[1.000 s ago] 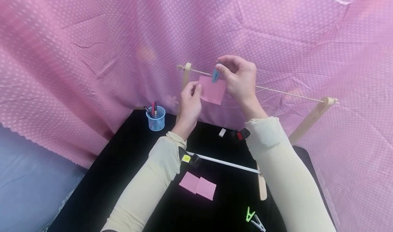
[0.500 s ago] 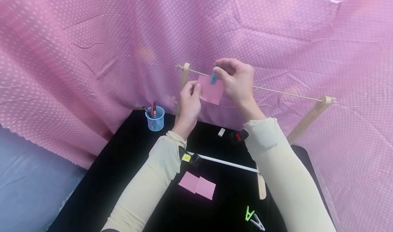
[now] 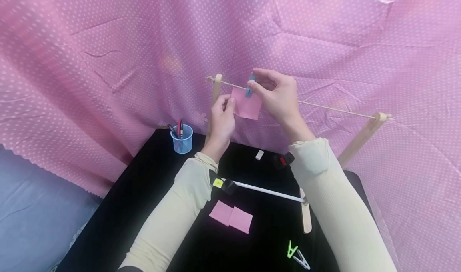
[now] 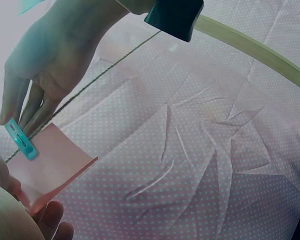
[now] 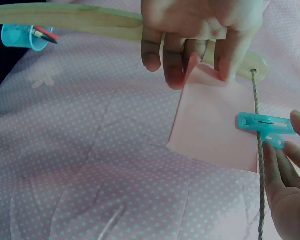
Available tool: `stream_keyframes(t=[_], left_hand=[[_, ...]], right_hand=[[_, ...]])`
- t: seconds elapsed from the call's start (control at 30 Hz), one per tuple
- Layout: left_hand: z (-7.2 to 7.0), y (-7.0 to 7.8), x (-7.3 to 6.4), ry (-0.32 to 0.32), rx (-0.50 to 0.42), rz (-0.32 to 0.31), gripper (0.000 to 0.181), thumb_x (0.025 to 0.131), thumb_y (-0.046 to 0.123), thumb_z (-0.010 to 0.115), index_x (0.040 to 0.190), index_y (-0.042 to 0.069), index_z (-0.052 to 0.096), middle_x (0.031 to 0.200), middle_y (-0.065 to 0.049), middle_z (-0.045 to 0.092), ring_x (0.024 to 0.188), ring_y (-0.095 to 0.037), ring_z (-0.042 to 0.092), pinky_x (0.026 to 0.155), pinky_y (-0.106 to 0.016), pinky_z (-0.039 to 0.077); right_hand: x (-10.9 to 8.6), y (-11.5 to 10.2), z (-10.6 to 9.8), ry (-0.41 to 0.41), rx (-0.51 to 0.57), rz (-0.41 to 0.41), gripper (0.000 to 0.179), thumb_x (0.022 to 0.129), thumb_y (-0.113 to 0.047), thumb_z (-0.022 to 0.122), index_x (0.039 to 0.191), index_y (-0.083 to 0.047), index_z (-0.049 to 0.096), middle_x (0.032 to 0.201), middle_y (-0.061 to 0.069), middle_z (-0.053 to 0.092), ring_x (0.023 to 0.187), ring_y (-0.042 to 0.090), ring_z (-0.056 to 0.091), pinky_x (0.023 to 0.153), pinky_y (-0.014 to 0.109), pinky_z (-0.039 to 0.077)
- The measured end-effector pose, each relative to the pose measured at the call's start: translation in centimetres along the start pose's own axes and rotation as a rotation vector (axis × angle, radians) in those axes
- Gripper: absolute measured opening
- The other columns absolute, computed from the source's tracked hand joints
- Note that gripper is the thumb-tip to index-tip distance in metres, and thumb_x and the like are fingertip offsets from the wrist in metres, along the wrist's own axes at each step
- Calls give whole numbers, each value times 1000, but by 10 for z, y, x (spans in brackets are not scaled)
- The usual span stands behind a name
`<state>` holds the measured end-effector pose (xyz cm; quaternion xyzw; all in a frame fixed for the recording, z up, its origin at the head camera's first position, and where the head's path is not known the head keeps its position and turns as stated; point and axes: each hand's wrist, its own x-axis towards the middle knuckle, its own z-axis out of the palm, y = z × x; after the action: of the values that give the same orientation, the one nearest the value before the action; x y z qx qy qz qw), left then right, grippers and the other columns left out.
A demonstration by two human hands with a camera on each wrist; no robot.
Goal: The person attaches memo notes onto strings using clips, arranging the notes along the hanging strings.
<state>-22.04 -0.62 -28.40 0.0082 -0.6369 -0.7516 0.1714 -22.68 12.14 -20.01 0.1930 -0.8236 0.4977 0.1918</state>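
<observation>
Pink paper note (image 3: 247, 108), one, square; head view: hangs at the twine line (image 3: 335, 107) strung between two wooden posts, the left hand (image 3: 222, 120) pinching its left edge, the right hand (image 3: 282, 98) pinching a blue clothespin (image 3: 249, 92) over its top. Progress, as judged: this note in place at the line but not yet released; no other note shows on the twine. Left over on the black desk (image 3: 140, 200): two further pink notes (image 3: 230, 217), slightly overlapping; one green clothespin (image 3: 291, 249) and one white clothespin (image 3: 301, 260), side by side. Container: light-blue pen cup (image 3: 183, 144), upright at the desk's far left, holding several pens (image 3: 181, 129), one red, others dark.

Left wrist view: clothespin lying across the note's upper edge and the twine, right thumb at its outer end; left fingers at the note's lower part.

Right wrist view: clothespin crossing twine and note; thumb and fingers of the right hand on its handles. Whether it grips fully, cannot tell. Left fingers pinch the note's opposite edge. Pen cup at upper left, red and dark pens protruding.
</observation>
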Motion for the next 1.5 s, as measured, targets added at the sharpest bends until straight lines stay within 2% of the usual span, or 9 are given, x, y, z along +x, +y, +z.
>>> stream_keyframes(t=[0.23, 0.43, 0.57, 0.73, 0.83, 1.03, 1.17, 1.33, 1.5], left_hand=[[-2, -2, 4, -7, 4, -4, 32, 105, 14, 52, 134, 4, 59, 124, -15, 63, 108, -19, 56, 98, -34, 47], [-14, -9, 4, -41, -15, -49, 40, 105, 18, 53, 143, 6, 53, 140, -15, 58, 129, -25, 55, 111, -37, 43], [-30, -21, -5, -71, 6, -117, 41, 104, 21, 55, 141, 4, 53, 140, -16, 59, 122, -27, 60, 106, -42, 46], [-53, -47, -25, -77, 73, -148, 31, 102, 14, 56, 126, -4, 63, 123, -22, 68, 88, -13, 65, 81, -31, 56], [-68, -67, -41, -82, 115, -168, 25, 101, 11, 56, 114, -7, 67, 107, -21, 73, 77, -8, 65, 72, -25, 55], [-95, -122, -77, -120, 186, -252, 21, 101, 10, 58, 105, -8, 68, 85, -9, 73, 73, -13, 66, 70, -27, 56], [-110, -161, -100, -103, 255, -293, 17, 99, 8, 61, 104, -6, 69, 88, -11, 73, 76, -15, 65, 67, -25, 55], [-123, -202, -130, -29, 358, -328, 17, 95, 6, 64, 108, -1, 70, 107, -18, 72, 86, -12, 62, 69, -24, 54], [-137, -233, -149, -21, 405, -351, 24, 97, 6, 61, 119, -1, 66, 121, -20, 68, 101, -21, 64, 77, -28, 55]], right_hand=[[0, -2, -1, 24, -12, 9, 45, 90, -15, 77, 131, -2, 64, 126, 16, 70, 116, 25, 68, 100, 27, 53], [-10, -3, -7, 174, 53, -18, 36, 89, -11, 76, 122, 0, 68, 124, 14, 71, 110, 22, 70, 97, 25, 54], [-34, 3, -20, 324, 123, -73, 21, 90, -7, 73, 108, 3, 71, 102, 1, 75, 90, 11, 69, 87, 22, 55], [-83, 23, -44, 397, 194, -80, 8, 90, -1, 70, 93, 6, 71, 81, -15, 72, 74, 5, 68, 75, 20, 55], [-119, 43, -56, 376, 207, -7, 8, 90, 3, 69, 90, 11, 69, 77, -13, 73, 72, 5, 70, 73, 18, 57], [-196, 92, -67, 382, 165, 190, 7, 89, 6, 71, 90, 13, 69, 71, -11, 72, 66, 2, 70, 66, 15, 55], [-248, 126, -64, 415, 184, 343, 7, 90, 6, 69, 90, 12, 69, 69, -7, 72, 62, 4, 67, 62, 16, 53], [-306, 165, -63, 501, 330, 560, 7, 92, 7, 65, 89, 12, 68, 69, 0, 73, 61, 10, 68, 61, 21, 55], [-359, 202, -55, 638, 472, 645, 13, 92, 10, 65, 87, 1, 73, 72, 0, 75, 63, 10, 71, 62, 22, 57]])
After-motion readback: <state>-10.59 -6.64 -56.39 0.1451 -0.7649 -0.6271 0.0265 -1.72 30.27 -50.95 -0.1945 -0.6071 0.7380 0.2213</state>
